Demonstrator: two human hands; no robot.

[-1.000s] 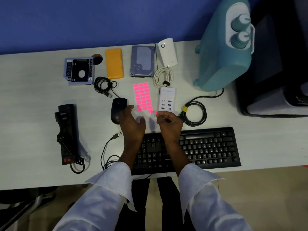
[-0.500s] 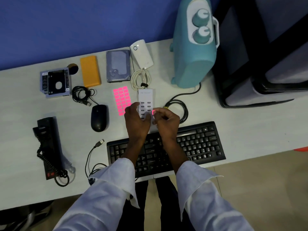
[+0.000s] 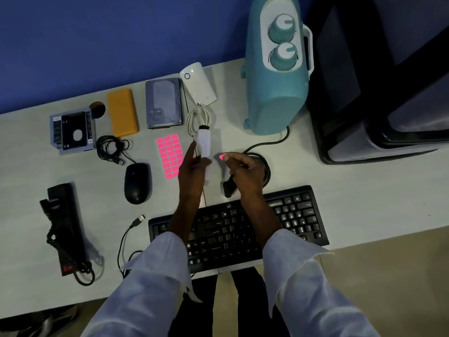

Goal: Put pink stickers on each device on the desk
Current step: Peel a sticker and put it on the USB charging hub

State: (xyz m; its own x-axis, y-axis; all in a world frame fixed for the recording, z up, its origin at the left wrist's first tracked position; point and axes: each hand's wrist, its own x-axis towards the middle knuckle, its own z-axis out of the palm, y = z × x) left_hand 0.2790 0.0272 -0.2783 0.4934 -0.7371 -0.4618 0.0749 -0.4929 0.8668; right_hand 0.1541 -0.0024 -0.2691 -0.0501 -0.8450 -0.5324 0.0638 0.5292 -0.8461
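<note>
My left hand [image 3: 193, 175] holds the white USB charging hub [image 3: 204, 145] tipped up on its edge above the desk, so only its narrow side shows. My right hand [image 3: 245, 172] pinches one pink sticker [image 3: 222, 157] between thumb and finger, just right of the hub and apart from it. The pink sticker sheet [image 3: 170, 155] lies flat on the desk left of my left hand. Around them lie a black mouse [image 3: 136, 182], a black keyboard [image 3: 243, 229], a hard drive [image 3: 164, 103], an orange box [image 3: 122, 113], a white router [image 3: 198, 83] and a drive caddy [image 3: 73, 130].
A tall teal appliance [image 3: 274, 76] stands at the back right with its black cable [image 3: 264, 164] coiled behind my right hand. A black power strip [image 3: 62, 227] lies at the left. A white cable coil [image 3: 198, 120], a black USB lead [image 3: 110, 147] and a loose USB plug [image 3: 139, 218] lie nearby.
My left hand took the hub off the desk and turned it up on edge. My right hand moved right with the sticker, away from the hub. The view shifted right.
</note>
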